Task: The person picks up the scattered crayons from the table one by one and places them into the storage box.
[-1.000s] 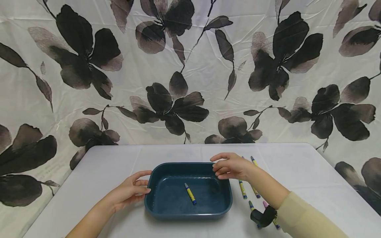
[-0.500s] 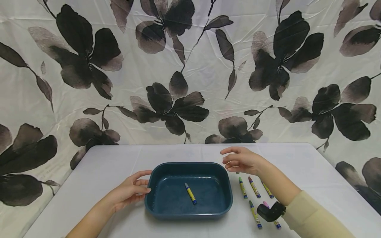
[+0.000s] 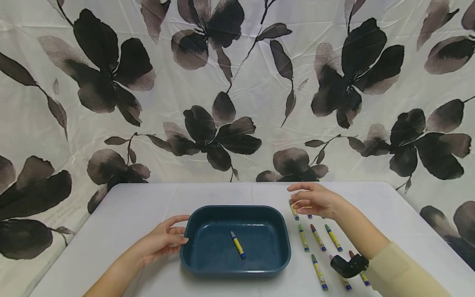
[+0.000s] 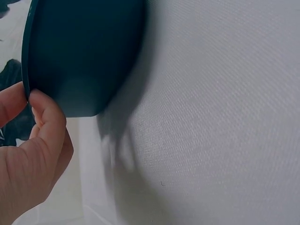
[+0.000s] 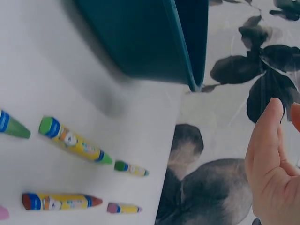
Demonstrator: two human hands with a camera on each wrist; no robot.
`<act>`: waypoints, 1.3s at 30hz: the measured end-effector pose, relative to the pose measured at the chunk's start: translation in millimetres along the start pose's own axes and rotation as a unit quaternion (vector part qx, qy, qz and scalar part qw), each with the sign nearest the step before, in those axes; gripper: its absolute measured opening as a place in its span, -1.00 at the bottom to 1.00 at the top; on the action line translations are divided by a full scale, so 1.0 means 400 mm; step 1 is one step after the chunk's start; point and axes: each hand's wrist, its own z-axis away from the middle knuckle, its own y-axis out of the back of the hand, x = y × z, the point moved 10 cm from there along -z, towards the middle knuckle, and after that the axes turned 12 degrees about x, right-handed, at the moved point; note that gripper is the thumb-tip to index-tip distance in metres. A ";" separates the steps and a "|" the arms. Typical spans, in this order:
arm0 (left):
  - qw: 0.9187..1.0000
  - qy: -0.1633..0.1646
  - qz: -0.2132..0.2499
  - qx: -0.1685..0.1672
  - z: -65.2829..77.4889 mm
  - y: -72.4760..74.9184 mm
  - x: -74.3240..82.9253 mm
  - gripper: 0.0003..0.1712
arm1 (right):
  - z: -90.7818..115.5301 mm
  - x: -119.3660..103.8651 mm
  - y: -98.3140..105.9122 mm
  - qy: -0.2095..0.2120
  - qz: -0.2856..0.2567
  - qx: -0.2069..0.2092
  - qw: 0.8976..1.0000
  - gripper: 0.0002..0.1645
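Left hand (image 3: 163, 241): thumb and finger set in a pinch, bare forearm (image 3: 116, 272) slanting in behind it. Right hand (image 3: 315, 201): well apart from the left, farther forward, fingers loosely bent, slightly spread. Right forearm (image 3: 365, 227) angles back and outward, sleeve (image 3: 404, 270) behind hand.

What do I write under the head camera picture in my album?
Left hand holds the dark blue tray, one crayon lies inside, and the right hand hovers by more crayons.

Indoor tabletop (image 3: 148, 200) before floral cloth backdrop (image 3: 256, 95)
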 end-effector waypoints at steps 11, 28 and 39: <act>1.000 0.007 0.012 -0.007 -0.005 0.002 -0.012 -0.13 | -0.002 0.001 0.045 0.003 0.030 -0.023 0.999 -0.64; 1.000 -0.001 0.018 -0.023 -0.003 0.001 -0.014 -0.13 | -0.042 0.023 0.184 0.006 0.054 0.063 0.997 -0.72; 0.999 0.001 0.031 -0.028 -0.005 0.001 -0.014 -0.13 | -0.084 0.093 0.255 -0.036 0.073 0.115 0.990 -0.48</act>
